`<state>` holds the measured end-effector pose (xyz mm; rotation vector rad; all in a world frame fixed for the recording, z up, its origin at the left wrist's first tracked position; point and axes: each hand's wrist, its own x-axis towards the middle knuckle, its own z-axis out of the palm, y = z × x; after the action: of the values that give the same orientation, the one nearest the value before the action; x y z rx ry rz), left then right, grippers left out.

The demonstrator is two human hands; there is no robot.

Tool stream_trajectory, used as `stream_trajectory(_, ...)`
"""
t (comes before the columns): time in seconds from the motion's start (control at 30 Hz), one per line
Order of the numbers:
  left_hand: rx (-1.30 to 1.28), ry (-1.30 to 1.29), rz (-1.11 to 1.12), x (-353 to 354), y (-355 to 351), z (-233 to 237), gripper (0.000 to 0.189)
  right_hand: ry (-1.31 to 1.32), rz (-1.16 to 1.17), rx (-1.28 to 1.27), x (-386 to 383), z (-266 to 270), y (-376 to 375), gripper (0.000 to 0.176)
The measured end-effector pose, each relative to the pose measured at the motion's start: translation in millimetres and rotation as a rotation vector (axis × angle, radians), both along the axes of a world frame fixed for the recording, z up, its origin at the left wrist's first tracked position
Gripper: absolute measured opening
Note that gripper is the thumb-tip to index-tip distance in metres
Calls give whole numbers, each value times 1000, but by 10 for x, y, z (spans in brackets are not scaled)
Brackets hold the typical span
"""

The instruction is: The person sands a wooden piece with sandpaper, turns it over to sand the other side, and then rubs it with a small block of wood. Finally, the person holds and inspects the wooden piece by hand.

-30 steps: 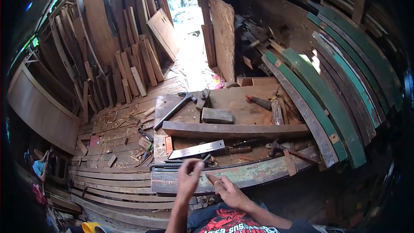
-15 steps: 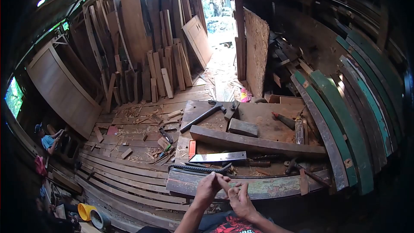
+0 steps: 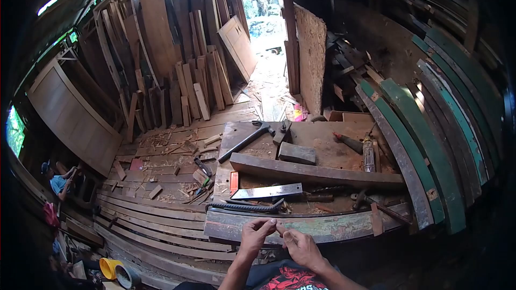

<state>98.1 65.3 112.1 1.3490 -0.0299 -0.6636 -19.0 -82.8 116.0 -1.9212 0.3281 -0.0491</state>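
Observation:
Near the bench's front edge, my left hand (image 3: pixel 255 237) is closed in a pinch, thumb against the fingers. Its fingertips meet those of my right hand (image 3: pixel 302 248), which is also closed with the thumb pressed on the bent fingers. Anything between the fingertips is too small to make out. Just behind both hands lies a plank (image 3: pixel 328 227) with worn, flaking paint. Beyond it are a ridged dark metal bar (image 3: pixel 242 207) and a try square (image 3: pixel 269 191) with an orange-red handle. A long thick board (image 3: pixel 322 174) lies across the bench behind the square.
A claw hammer (image 3: pixel 246 143) and a wooden block (image 3: pixel 297 153) lie farther back. Another hammer (image 3: pixel 382 208) rests at the right. Green-painted planks (image 3: pixel 424 145) rise along the right side. At far left sits another person (image 3: pixel 60 181), near a yellow container (image 3: pixel 109 268). Wood shavings litter the floor.
My hands have drawn their fingertips together. The right hand's fingers, looser and more raised before, are now bent in. The camera view has shifted slightly.

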Motion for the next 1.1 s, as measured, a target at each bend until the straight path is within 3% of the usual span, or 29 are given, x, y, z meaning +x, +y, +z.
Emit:
stream_trajectory(0.17,-19,-46,25,-17,-4,63,24,97,-44,104,1,-101,-55,62)
stream_trajectory(0.3,-161,20,140,-10,-41,24,25,10,-125,106,14,76,-7,40)
stream_trajectory(0.47,-4,23,-85,-16,6,-57,33,-213,-100,38,44,49,-10,42)
stream_trajectory(0.57,-30,52,-200,-75,-45,-119,35,-109,-114,97,55,146,34,39)
stream_trajectory(0.7,-207,199,-163,-166,-77,-180,44,179,-43,-9,121,226,-3,47)
stream_trajectory(0.77,-194,112,-117,-135,-66,-272,52,349,32,-61,198,439,26,54)
stream_trajectory(0.93,-146,-139,-12,-116,178,-311,56,350,174,-97,320,289,138,61)
stream_trajectory(1.03,-132,-158,42,-66,340,-341,56,344,226,-51,423,323,281,61)
stream_trajectory(1.1,-182,-28,182,-68,402,-293,54,329,257,-1,473,372,393,59)
